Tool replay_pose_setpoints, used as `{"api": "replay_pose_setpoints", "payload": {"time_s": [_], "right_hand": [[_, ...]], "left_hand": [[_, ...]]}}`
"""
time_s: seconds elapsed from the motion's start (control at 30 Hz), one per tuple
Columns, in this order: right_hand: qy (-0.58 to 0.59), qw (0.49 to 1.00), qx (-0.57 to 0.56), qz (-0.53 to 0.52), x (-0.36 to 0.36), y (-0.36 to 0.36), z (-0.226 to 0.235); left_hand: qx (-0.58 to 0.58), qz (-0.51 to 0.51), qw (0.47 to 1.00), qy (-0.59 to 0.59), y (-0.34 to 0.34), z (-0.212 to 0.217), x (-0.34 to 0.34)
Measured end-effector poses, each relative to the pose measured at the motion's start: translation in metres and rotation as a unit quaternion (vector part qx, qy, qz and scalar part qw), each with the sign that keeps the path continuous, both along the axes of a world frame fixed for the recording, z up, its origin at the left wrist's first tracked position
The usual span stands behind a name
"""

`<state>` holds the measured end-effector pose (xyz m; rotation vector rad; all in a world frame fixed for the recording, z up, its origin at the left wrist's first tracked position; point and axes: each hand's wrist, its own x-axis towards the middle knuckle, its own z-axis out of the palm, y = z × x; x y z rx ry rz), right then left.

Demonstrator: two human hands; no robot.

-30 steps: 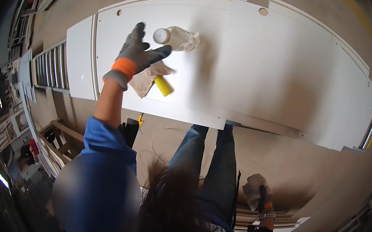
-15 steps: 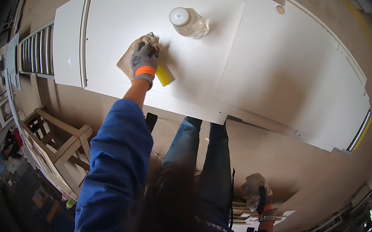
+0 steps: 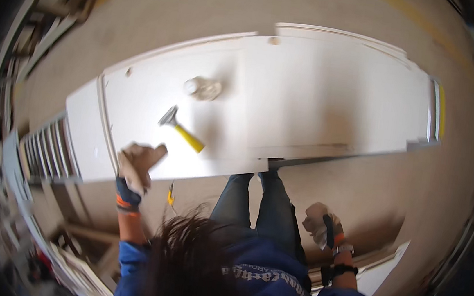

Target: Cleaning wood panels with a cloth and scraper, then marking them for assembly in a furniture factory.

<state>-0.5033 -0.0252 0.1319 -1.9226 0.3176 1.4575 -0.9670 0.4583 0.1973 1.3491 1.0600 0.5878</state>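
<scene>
My left hand (image 3: 128, 193), in a grey glove with an orange cuff, is closed on a crumpled tan cloth (image 3: 139, 162) at the near left edge of a white panel (image 3: 335, 109). Motion blurs the fingers. A scraper (image 3: 185, 134) with a flat metal head and yellow handle lies on the panel, just beyond the cloth and to its right. Farther back stands a clear bottle (image 3: 204, 89) with a white cap. Low on the right, away from the panel, my right hand (image 3: 332, 232) is gloved too and grips a second tan cloth (image 3: 316, 220).
Metal rollers (image 3: 49, 150) extend past the panel's left end, with another roller (image 3: 433, 111) at its right end. A wooden frame (image 3: 84, 233) stands at the lower left. Boards (image 3: 383, 276) are stacked beside my right arm. A small yellow item (image 3: 171, 196) hangs below the near edge.
My left hand has drawn the cloth back toward me and left, uncovering the scraper's metal head. My right hand still holds its cloth. The whole view has shifted and turned.
</scene>
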Motion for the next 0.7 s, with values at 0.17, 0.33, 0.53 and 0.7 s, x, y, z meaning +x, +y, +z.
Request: {"api": "replay_pose_setpoints", "payload": {"time_s": [0.17, 0.33, 0.53, 0.7], "right_hand": [[-0.05, 0.996, 0.048, 0.062, -0.013, -0.003, 0.033], [-0.035, 0.991, 0.066, -0.109, -0.026, -0.036, 0.077], [-0.096, 0.973, -0.043, -0.206, -0.061, -0.111, 0.091], [-0.211, 0.915, -0.093, -0.33, -0.109, -0.194, 0.045]], "left_hand": [[-0.215, -0.05, 0.962, -0.158, -0.043, 0.042, 0.161], [0.048, -0.373, 0.922, -0.092, -0.094, 0.064, 0.302], [-0.437, -0.346, 0.81, -0.182, -0.128, 0.081, 0.384], [-0.498, -0.405, 0.759, -0.112, -0.184, 0.101, 0.446]]}}
